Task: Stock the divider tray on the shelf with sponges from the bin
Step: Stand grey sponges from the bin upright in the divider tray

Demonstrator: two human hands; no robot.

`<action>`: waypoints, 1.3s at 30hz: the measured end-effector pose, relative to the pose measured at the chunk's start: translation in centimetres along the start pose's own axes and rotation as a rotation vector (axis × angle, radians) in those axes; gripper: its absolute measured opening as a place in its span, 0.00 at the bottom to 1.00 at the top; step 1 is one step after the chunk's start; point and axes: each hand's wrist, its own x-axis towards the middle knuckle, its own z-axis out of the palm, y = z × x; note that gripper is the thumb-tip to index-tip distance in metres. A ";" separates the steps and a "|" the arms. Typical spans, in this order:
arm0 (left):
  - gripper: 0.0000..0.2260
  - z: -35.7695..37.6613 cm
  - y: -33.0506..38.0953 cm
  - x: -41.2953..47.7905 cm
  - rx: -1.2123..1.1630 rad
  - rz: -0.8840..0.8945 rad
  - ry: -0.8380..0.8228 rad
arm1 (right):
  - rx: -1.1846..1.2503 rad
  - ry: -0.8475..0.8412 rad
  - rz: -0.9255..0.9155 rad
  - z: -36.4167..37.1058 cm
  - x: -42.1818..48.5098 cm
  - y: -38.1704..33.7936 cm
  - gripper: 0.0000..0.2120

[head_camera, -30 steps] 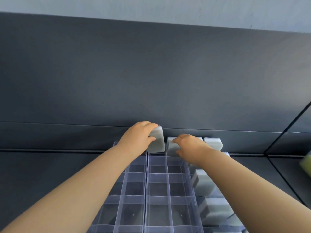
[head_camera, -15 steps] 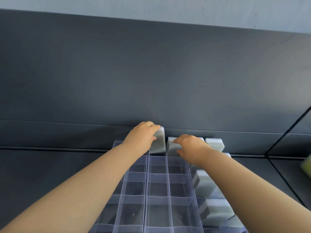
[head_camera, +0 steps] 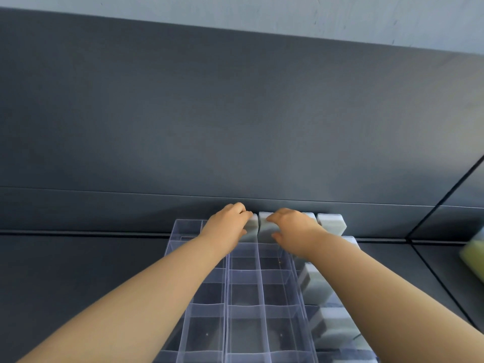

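A clear plastic divider tray (head_camera: 243, 292) lies on the dark shelf, its far end against the back panel. My left hand (head_camera: 226, 226) grips a pale grey sponge (head_camera: 252, 229) standing in the tray's far row. Right beside it my right hand (head_camera: 292, 230) holds a second grey sponge (head_camera: 264, 227) in the neighbouring far cell. More grey sponges fill the right column: one at the far end (head_camera: 331, 222), one midway (head_camera: 314, 285) and one nearer (head_camera: 335, 326). The bin is out of view.
The dark shelf surface (head_camera: 78, 271) stretches left of the tray, closed at the back by a dark panel (head_camera: 235, 127). A blurred yellow-green object (head_camera: 474, 254) shows at the right edge. A seam divides the shelf on the right.
My left hand has pushed its sponge down into the far cell, so it now stands lower and level with the sponge under my right hand. The right hand has barely moved.
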 end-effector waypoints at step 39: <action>0.16 -6.5 18.6 -17.5 0.001 0.344 0.449 | 0.483 0.729 0.189 0.7 -29.7 0.7 0.18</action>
